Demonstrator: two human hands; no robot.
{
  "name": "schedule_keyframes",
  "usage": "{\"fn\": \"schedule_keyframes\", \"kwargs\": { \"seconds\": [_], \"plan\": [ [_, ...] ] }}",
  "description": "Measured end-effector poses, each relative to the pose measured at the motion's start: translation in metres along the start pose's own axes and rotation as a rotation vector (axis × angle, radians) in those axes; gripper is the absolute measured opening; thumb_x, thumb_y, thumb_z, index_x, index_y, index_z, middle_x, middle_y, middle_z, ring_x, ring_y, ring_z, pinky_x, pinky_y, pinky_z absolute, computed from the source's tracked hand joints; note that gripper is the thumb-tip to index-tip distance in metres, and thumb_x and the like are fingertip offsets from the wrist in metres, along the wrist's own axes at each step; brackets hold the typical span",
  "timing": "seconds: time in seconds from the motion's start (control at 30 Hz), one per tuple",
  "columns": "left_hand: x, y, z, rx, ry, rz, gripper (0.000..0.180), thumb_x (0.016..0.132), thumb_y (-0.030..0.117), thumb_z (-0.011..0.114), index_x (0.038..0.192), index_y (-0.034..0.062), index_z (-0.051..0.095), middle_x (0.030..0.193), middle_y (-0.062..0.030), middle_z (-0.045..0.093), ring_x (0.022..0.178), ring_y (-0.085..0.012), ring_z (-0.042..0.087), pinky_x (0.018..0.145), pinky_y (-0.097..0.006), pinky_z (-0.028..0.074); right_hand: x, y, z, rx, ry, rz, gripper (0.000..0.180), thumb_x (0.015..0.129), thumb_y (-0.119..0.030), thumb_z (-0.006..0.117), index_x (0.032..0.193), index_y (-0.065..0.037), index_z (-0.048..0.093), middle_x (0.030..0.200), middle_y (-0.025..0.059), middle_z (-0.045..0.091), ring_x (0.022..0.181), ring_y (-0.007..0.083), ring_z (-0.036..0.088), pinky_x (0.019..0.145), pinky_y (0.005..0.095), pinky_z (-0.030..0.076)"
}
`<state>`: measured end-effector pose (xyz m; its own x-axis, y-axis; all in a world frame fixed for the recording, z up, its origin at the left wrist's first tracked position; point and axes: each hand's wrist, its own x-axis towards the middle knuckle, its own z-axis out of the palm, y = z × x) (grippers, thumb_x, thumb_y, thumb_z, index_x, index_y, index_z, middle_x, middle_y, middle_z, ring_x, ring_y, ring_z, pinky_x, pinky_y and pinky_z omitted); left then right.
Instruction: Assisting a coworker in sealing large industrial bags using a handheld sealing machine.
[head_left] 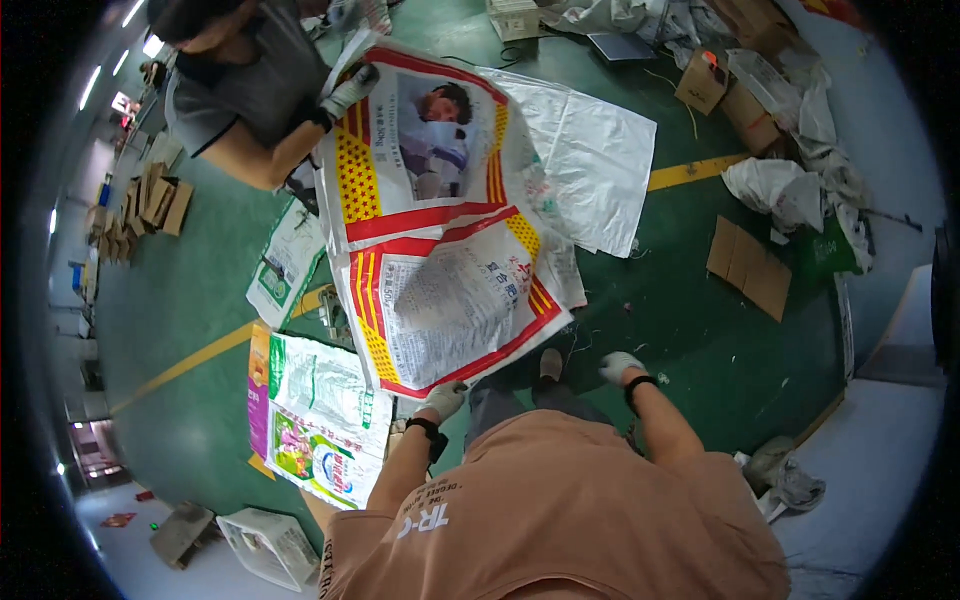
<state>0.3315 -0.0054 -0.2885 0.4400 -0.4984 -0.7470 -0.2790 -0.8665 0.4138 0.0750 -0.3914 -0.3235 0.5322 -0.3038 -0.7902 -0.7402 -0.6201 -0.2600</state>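
A large white woven sack [440, 285] with red and yellow borders and a printed picture spreads out in front of me. My left hand [443, 400], in a pale glove, is closed on its near lower edge. A person across from me grips the far left edge with a gloved hand [350, 90]. The sack hangs between us, its surface slightly creased. My right hand [622, 367], also gloved, is apart from the sack on the right. Its fingers look curled, with nothing visible in them.
White sacks [590, 150] lie beyond the held one. Other printed sacks [330, 400] and a green-edged sack [287, 262] are on the left. Flattened cardboard [750, 265] lies on the green floor at right, below crumpled white sacks [775, 190]. A white crate [265, 550] stands lower left.
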Motion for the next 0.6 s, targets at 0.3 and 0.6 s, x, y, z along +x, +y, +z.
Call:
{"fn": "schedule_keyframes", "kwargs": {
  "seconds": [0.3,0.6],
  "plan": [
    [0.005,0.09,0.032,-0.012,-0.007,0.099,0.04,0.088,0.022,0.051,0.124,0.0093,0.066,0.12,-0.0212,0.066,0.112,-0.0377,0.062,0.096,-0.043,0.048,-0.061,0.231,0.044,0.134,0.105,0.324,0.04,0.093,-0.038,0.052,0.109,-0.007,0.07,0.118,0.0192,0.066,0.107,0.0375,0.064,0.092,0.0482,0.052],
    [0.021,0.067,0.0,0.08,0.044,-0.091,0.045,0.088,0.029,0.052,0.129,0.0155,0.064,0.127,-0.0164,0.064,0.118,-0.0344,0.06,0.101,-0.041,0.046,-0.045,0.217,0.061,0.094,0.109,0.003,0.032,0.087,-0.027,0.059,0.106,-0.005,0.073,0.096,0.0153,0.074,0.087,0.0304,0.071,0.08,0.0393,0.055]
  ]
}}
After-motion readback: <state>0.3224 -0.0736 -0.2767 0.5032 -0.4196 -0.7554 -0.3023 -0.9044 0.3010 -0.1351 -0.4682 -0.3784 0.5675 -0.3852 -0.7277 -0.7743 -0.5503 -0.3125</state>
